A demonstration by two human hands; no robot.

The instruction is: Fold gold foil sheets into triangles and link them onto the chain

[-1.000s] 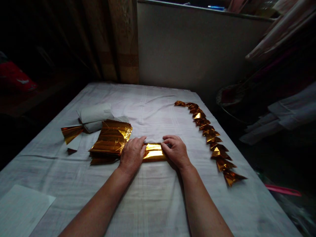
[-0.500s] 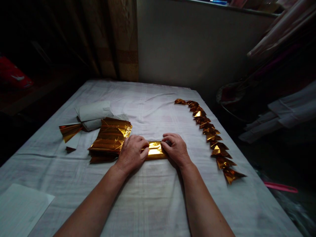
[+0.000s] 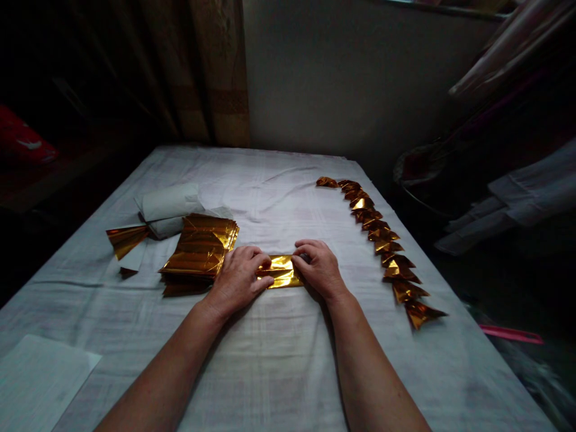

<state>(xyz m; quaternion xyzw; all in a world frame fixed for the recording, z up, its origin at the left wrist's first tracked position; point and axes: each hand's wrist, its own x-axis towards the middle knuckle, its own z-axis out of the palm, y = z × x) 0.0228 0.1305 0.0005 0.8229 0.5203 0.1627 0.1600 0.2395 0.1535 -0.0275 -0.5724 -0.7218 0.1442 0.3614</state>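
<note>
A folded strip of shiny gold foil paper [image 3: 282, 272] lies flat on the cloth between my hands. My left hand [image 3: 240, 273] holds its left end, thumb and fingers pressing on the foil from above. At the right end, my right hand [image 3: 318, 270] pinches the strip between thumb and curled fingers. Just left of my left hand sits a stack of gold foil sheets [image 3: 198, 243], its right edge partly behind that hand. A curved row of folded gold foil pieces [image 3: 378, 231] runs along the right side.
White paper rolls or wraps [image 3: 170, 203] lie behind the stack, beside a fanned foil piece [image 3: 126, 240]. A white sheet [image 3: 42, 381] rests at the near left. The cloth-covered table [image 3: 270, 366] drops off at the right, where a pink object [image 3: 510, 334] and hanging clothes [image 3: 535, 186] show.
My left thumb has moved slightly outward, away from the fingers, and more of the strip's lower part shows. My right hand keeps its pinch. The whole view has shifted slightly.
</note>
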